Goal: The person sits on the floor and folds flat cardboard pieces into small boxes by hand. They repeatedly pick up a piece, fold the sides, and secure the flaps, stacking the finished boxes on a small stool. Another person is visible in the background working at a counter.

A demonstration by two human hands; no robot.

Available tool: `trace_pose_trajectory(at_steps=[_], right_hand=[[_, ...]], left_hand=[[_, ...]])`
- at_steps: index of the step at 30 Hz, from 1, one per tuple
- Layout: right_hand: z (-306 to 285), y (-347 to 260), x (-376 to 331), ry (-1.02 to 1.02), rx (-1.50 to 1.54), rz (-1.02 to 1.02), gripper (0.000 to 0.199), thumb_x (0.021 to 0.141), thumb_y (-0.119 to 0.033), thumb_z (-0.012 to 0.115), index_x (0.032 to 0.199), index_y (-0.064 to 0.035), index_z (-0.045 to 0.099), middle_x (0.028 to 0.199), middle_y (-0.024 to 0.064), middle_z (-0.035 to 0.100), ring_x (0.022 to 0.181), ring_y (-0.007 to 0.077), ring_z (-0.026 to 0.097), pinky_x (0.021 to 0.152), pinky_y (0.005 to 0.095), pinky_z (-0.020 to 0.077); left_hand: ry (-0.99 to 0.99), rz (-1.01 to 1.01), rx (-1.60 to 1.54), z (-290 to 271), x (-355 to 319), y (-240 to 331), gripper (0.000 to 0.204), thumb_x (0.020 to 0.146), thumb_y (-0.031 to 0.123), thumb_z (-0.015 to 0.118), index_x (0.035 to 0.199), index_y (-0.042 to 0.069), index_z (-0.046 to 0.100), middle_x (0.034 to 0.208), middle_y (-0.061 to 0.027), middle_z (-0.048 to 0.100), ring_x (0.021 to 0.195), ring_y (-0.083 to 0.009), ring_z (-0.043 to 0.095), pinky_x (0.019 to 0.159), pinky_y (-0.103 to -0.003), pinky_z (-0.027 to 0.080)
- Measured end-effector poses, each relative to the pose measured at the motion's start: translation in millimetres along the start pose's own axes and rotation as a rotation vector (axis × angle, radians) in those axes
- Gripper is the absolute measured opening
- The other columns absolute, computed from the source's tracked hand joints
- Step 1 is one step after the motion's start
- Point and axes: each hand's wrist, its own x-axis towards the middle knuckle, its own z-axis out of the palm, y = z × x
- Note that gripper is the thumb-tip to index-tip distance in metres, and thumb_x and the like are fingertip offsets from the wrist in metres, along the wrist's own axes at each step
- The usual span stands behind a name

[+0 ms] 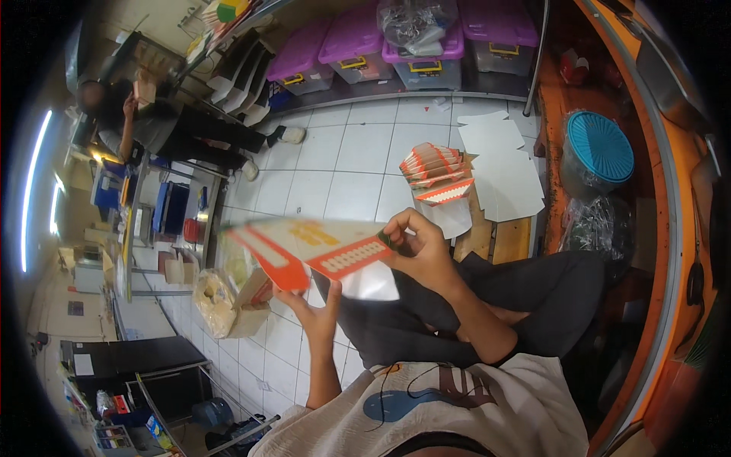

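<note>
We are sitting with legs bent and bringing both bare hands together over our lap, elbows bending, forearms rising from our shirt. Our left hand (314,311) is pointing upward, its thumb and forefinger spreading in a V and gripping the near edge of a printed card (293,240). Our right hand (419,247) is reaching in from the other side, its fingers curling and pinching the card's right end. The card, white with red-orange bands and yellow shapes, is spanning the space between and above the fingers, partly folded, its far left corner blurring.

Just beyond the right fingers, a cluster of red-orange and white folded cartons (438,175) is resting beside flat white sheets (499,164). Farther out past the fingertips, a row of bins with purple lids (354,34) is standing along a shelf; we cannot tell what they are holding. A clear plastic bag (417,23) is sitting on one lid. To the right of the right fingers, a round tub (598,152) is wearing a ribbed blue lid, hiding its contents. Left of the left fingers, an open cardboard box (251,308) is standing near crumpled plastic (215,301).
</note>
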Motion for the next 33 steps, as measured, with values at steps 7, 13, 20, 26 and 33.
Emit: trace_pose_trajectory(at_steps=[7,13,20,26,33], right_hand=[[26.7,-7.3,-6.5,-0.003,-0.550,-0.226,0.036,0.070,-0.023,0.074,0.101,-0.0096,0.059,0.086,0.0052,0.054,0.076,0.0189,0.053,0.066,0.0289,0.0436],[39.2,-3.0,-22.8,-0.477,-0.997,-0.504,0.044,0.061,-0.036,0.072,0.098,-0.0139,0.061,0.096,0.0032,0.048,0.085,0.0217,0.048,0.075,0.0327,0.0388],[46.6,34.4,-15.6,-0.119,-0.640,-0.405,0.009,0.071,-0.013,0.066,0.075,-0.0058,0.062,0.077,0.0058,0.051,0.071,0.0193,0.053,0.060,0.0297,0.0435],[49.3,58.3,-19.9,0.124,-0.291,-0.036,0.011,0.075,-0.014,0.066,0.077,-0.0041,0.061,0.077,0.0081,0.051,0.073,0.0169,0.052,0.063,0.0313,0.0426],[63.1,96.0,0.9,0.309,-0.460,0.158,0.015,0.077,-0.010,0.061,0.087,-0.0015,0.054,0.083,0.0092,0.055,0.081,0.0196,0.056,0.070,0.0337,0.0442]], left_hand=[[-0.301,-0.774,-0.694,-0.9,-10.4,-11.1,0.041,0.084,0.008,0.052,0.122,-0.002,0.039,0.113,-0.0113,0.051,0.101,-0.0202,0.053,0.085,-0.034,0.044],[0.030,-0.666,-0.802,1.7,4.5,-13.4,0.037,0.088,0.006,0.044,0.122,-0.004,0.036,0.112,-0.0152,0.050,0.102,-0.0245,0.053,0.084,-0.036,0.047],[0.041,-0.540,-0.893,4.2,2.2,-2.0,0.034,0.092,0.016,0.048,0.120,0.000,0.040,0.114,-0.0112,0.049,0.101,-0.0204,0.052,0.080,-0.033,0.047],[-0.057,-0.282,-0.856,13.4,-7.8,-38.9,0.044,0.085,0.013,0.053,0.124,0.000,0.037,0.118,-0.0115,0.046,0.109,-0.0214,0.047,0.089,-0.035,0.042],[-0.191,0.011,-0.292,11.0,-10.8,-63.0,0.034,0.084,0.001,0.054,0.116,-0.001,0.044,0.111,-0.0095,0.047,0.102,-0.0182,0.050,0.088,-0.030,0.040]])
